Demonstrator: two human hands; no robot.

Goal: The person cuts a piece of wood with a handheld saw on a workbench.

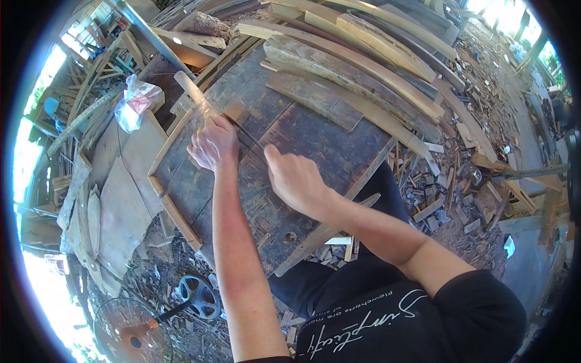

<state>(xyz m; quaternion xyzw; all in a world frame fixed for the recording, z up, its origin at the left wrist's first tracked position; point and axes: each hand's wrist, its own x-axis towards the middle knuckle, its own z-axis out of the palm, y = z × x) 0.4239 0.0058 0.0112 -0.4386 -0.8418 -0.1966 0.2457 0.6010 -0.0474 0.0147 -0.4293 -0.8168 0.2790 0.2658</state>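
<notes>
My left hand (215,142) has its fingers curled over a light narrow wooden piece (198,97) that slants up-left on the dark, worn worktop (315,151). Just beside those fingers is a small brown block (238,111); whether the hand touches it I cannot tell. My right hand (292,175) is closed around the near end of a long, thin dark tool (245,131), whose far end reaches the wood by my left hand. The tool's handle is hidden in my fist, and its exact kind is unclear.
Several long curved boards (357,72) lie along the worktop's far side. A metal pole (151,39) and a plastic bag (136,103) are at upper left. A fan (133,336) stands at lower left. Wood offcuts (433,206) litter the ground at right; leaning scrap timber (85,121) fills the left.
</notes>
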